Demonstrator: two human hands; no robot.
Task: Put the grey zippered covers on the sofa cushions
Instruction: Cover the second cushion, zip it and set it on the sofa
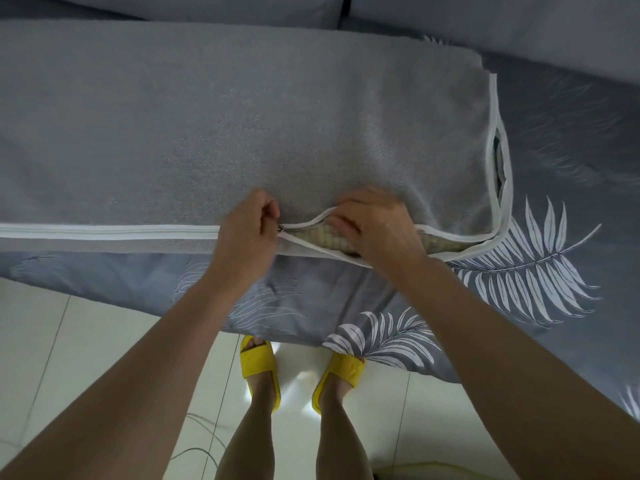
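A long cushion lies across the sofa inside a grey woven cover [242, 126] with a white zipper band [104, 233] along its near edge. The zipper is shut from the left as far as my left hand [247, 230], which pinches the small metal pull [280, 228]. To the right of the pull the seam gapes and shows the cushion's yellowish quilted inner [311, 239]. My right hand [374, 226] grips the upper edge of the open seam, fingers tucked inside. The seam stays open around the right corner [498, 161].
The cushion rests on a grey sofa sheet with white leaf prints [526, 271] that hangs over the front edge. Grey back cushions [485, 22] line the far side. Below are pale floor tiles [69, 341], my feet in yellow slippers [258, 362], and a thin cable [194, 452].
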